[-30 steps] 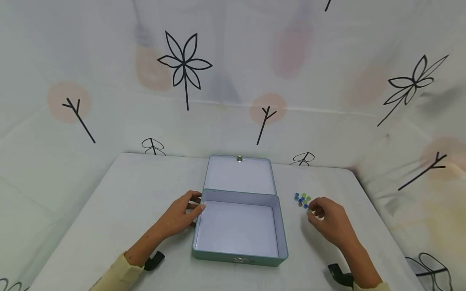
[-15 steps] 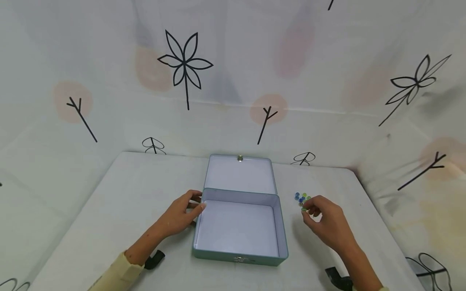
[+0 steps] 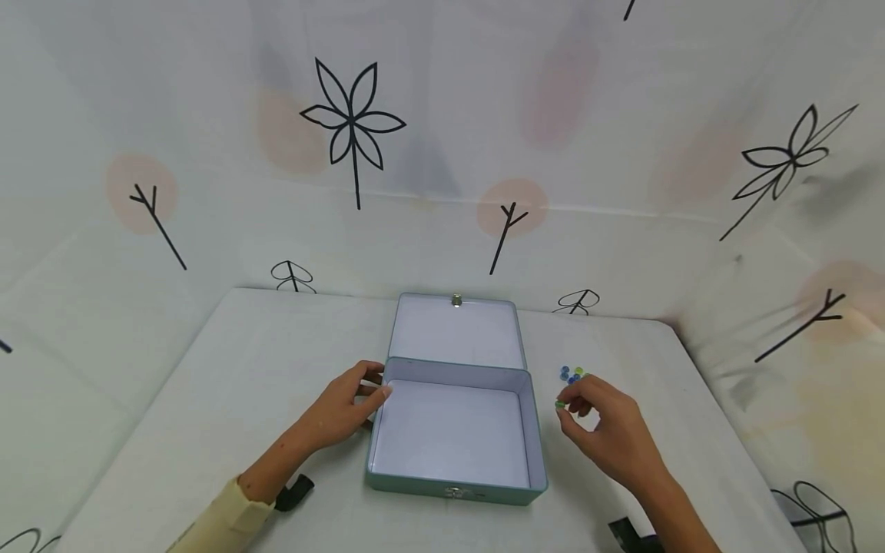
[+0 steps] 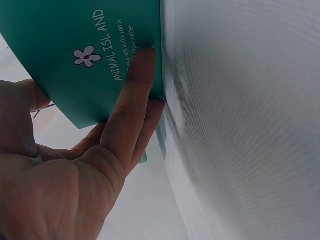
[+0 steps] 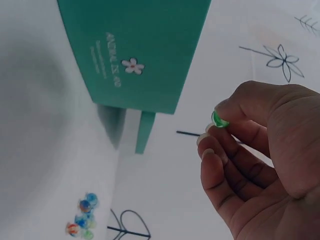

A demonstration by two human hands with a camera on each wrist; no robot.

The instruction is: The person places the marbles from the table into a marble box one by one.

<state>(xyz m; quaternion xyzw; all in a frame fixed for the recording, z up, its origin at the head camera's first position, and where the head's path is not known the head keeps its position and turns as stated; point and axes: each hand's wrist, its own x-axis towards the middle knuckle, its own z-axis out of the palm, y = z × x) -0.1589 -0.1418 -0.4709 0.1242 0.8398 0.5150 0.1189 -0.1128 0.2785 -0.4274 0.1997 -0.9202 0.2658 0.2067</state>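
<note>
One green box [image 3: 451, 434] stands on the white worktop [image 3: 290, 330], with its single lid [image 3: 456, 330] folded back on the far side. The lid carries one metal clasp [image 3: 456, 300] at its far edge, and one metal catch [image 3: 456, 492] sits on the box's near wall. The right and left outer walls each bear one white flower and lettering.

Two hands are at work. The left hand [image 3: 342, 407] lies at the box's left wall, fingers spread against the outside and thumb on the rim. The right hand [image 3: 611, 430], to the right of the box, pinches one green marble [image 5: 220, 119] between thumb and fingertip, above the worktop and apart from the box.

Near the far side of the right hand, a loose cluster of marbles [image 5: 82, 220] lies on the worktop: at least six, mostly blue, with green and one orange-and-white; the exact number cannot be told. One pale yellow sleeve [image 3: 224, 522] covers the left forearm.
</note>
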